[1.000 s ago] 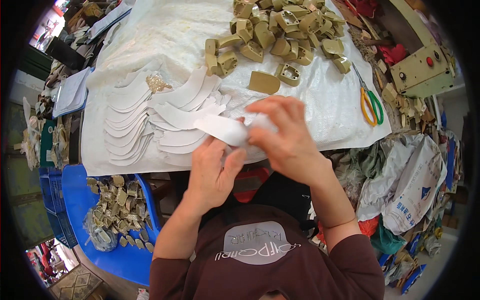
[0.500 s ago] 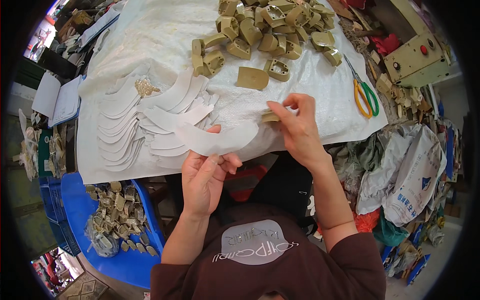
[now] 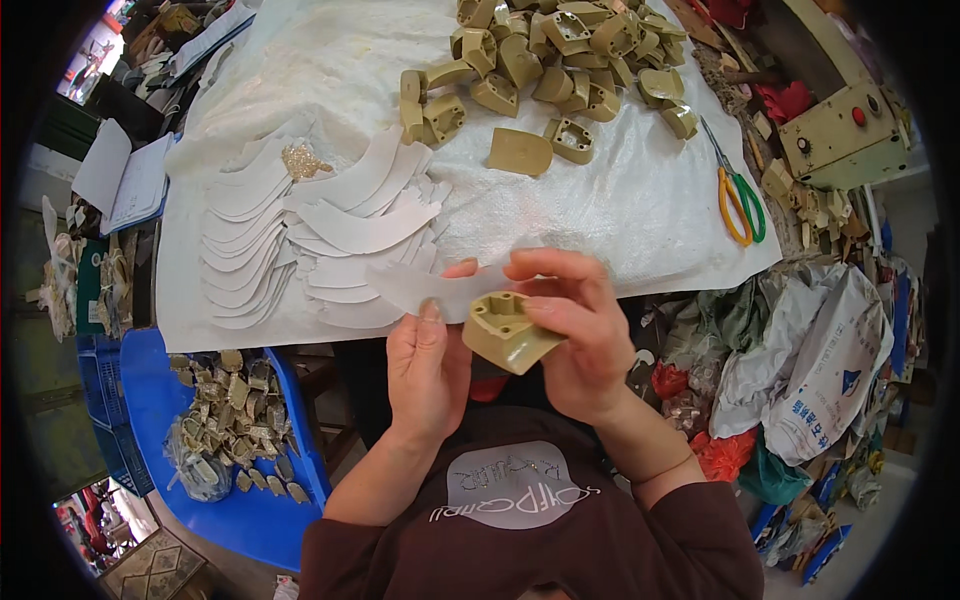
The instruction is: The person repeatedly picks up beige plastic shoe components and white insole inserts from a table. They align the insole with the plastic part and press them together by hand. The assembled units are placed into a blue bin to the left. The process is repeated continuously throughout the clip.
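1. Head view, left hand: I see the left hand point(image 3: 425, 375) pinching one white strip point(image 3: 402, 286), thumb in front and a fingertip showing behind, probably so the thin piece lies steady without creasing.
2. Head view, right hand: the right hand point(image 3: 588, 340) grasps one tan block point(image 3: 495, 342), thumb on its rim. The hollow side, with its small holes, faces up; I take that grip as leaving the curved wall free. The block is just beside the strip, above the person's lap; whether they touch I can't tell.
3. Head view, table: on the white sheet point(image 3: 620, 215) I count two overlapping groups of strips, a left stack point(image 3: 240, 262) and a right stack point(image 3: 372, 228), fanned presumably for easy picking; single strips overlap too much to count. I find one glittery scrap point(image 3: 303, 162), one pair of scissors point(image 3: 728, 172), and two blocks near the heap point(image 3: 519, 62), which I cannot count.
4. Head view, lower left: one blue chair point(image 3: 230, 525) bears many glittery pieces point(image 3: 238, 392), too jumbled to number.
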Available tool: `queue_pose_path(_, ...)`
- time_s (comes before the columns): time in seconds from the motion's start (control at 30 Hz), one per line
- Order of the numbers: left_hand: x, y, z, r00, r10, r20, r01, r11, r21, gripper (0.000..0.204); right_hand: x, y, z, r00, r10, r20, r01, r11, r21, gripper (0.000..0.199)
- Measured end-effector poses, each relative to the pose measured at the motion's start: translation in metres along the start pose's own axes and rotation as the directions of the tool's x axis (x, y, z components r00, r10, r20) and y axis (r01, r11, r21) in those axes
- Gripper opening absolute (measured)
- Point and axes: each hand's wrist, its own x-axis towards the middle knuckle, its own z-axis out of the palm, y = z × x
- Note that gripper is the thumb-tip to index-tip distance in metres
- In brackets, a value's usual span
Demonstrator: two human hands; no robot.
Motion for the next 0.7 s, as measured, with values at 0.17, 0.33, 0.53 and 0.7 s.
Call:
queue_pose_path(0.17, -0.004, 0.005, 0.0, 0.995, 0.011, 0.104, -0.01, 1.0, -0.006, 0.041, -0.006, 0.013, 0.009, 0.993, -0.116, -0.034, 0.117, 0.993, 0.0, 0.047)
queue_pose_path(0.33, -0.006, 0.005, 0.0, 0.993, 0.028, 0.111, -0.029, 1.0, 0.011, 0.041, -0.008, 0.016, 0.011, 0.991, -0.134, -0.027, 0.134, 0.991, -0.018, 0.049)
queue_pose_path(0.53, -0.009, 0.005, 0.011, 0.999, 0.033, 0.013, -0.035, 0.981, 0.189, 0.045, -0.012, 0.02, 0.014, 0.988, -0.136, -0.076, 0.131, 0.989, -0.065, 0.045)
queue_pose_path(0.7, -0.011, 0.009, 0.005, 0.994, 0.101, 0.043, -0.11, 0.902, 0.417, 0.041, -0.003, 0.014, 0.014, 0.981, -0.193, -0.033, 0.179, 0.951, -0.252, 0.045)
